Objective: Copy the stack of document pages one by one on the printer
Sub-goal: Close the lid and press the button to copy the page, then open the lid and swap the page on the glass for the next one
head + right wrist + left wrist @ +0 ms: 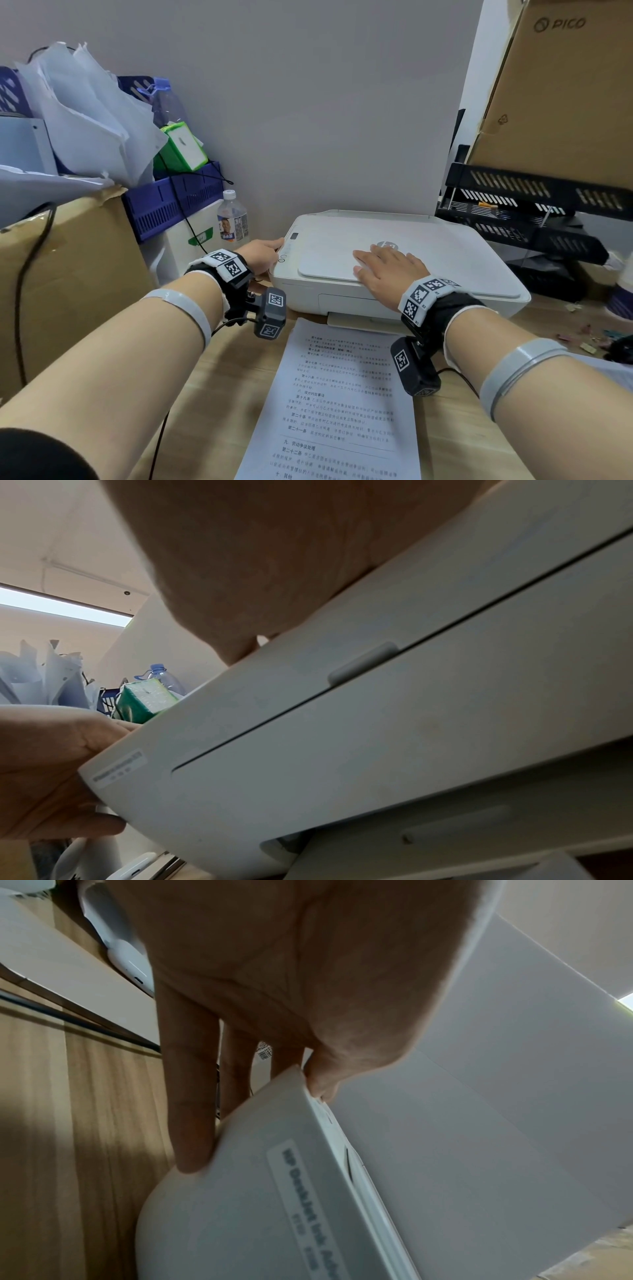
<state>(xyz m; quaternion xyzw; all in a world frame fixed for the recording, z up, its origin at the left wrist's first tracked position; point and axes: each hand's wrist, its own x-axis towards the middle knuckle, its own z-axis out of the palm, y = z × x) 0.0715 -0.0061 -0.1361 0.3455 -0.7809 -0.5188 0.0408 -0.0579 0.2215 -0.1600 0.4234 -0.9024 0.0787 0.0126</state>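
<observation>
A white printer (445, 274) stands on the desk against the wall with its scanner lid (438, 253) down. My right hand (387, 270) lies flat on the lid's front part, fingers straight; the right wrist view shows its palm (257, 561) on the printer's (377, 723) top. My left hand (265, 253) is at the front left corner. Its thumb presses the button strip (282, 257), and its straight fingers (192, 1123) lie down the printer's side (274, 1204). A printed page (339, 404) lies face up on the desk before the printer.
Left of the printer stand a water bottle (233, 219), a blue basket (171, 202) and a cardboard box (68, 274) heaped with loose papers. Black letter trays (531, 212) and a tall PICO carton (565, 85) crowd the right. Wooden desk (222, 394) shows beside the page.
</observation>
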